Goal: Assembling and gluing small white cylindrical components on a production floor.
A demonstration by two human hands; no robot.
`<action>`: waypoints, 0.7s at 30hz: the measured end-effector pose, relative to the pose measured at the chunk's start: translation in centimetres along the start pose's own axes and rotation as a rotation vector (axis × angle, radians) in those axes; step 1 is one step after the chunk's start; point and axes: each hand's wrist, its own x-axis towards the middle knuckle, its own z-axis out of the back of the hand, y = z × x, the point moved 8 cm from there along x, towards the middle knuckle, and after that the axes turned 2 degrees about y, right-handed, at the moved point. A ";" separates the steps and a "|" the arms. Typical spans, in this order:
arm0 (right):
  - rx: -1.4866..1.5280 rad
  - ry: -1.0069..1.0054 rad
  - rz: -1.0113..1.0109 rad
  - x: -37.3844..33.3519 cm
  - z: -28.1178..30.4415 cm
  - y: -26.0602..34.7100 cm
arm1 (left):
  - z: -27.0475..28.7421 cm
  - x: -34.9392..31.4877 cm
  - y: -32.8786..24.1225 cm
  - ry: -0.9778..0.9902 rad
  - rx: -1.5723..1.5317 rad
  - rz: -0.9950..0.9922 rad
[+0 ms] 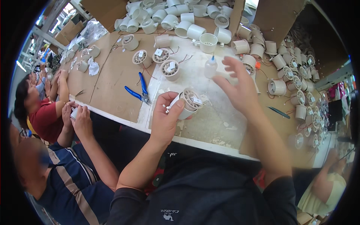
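Observation:
A white round fan housing (190,103) with a slotted face and a small white label is gripped in my left hand (167,117), above the table's near edge. Small white connectors (167,108) show at that hand's fingers. My right hand (236,82) is raised with its fingers apart and nothing in it. Just left of it stands a small translucent squeeze bottle (210,68) with a fine blue-based tip. Blue-handled cutting pliers (139,90) lie on the table left of the held housing. Several similar labelled fan housings (170,70) with thin wires stand beyond them.
White plastic housings (197,32) are heaped at the back. More wired fan units (298,97) cover the right side, near dark tweezers (279,112). A co-worker's hands (78,116) hold a white part at the left. Cardboard (108,75) covers the table's left part.

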 end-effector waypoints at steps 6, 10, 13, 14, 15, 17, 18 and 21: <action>0.230 0.312 0.074 -5.1 -0.6 3.2 | -2.4 -0.4 0.1 0.102 0.054 0.024; 0.288 0.351 0.061 -5.9 -1.2 3.4 | -3.8 0.1 0.0 0.153 0.173 -0.098; 0.305 0.373 0.053 -5.9 -1.4 2.8 | -4.5 0.0 0.0 0.166 0.150 -0.064; 0.319 0.360 0.062 -6.0 -1.5 2.5 | -4.7 -0.2 -0.5 0.168 0.198 -0.125; 0.329 0.347 0.072 -6.0 -1.5 2.4 | -5.0 -0.5 -1.0 0.172 0.244 -0.188; 0.337 0.331 0.098 -6.1 -1.4 2.6 | -4.9 -0.7 -1.5 0.150 0.345 -0.308; 0.341 0.324 0.112 -6.1 -1.4 2.7 | -4.7 -0.6 -1.5 0.124 0.400 -0.364; 0.311 0.302 0.091 -6.3 -1.7 2.8 | -3.9 -0.5 -1.4 0.040 0.517 -0.378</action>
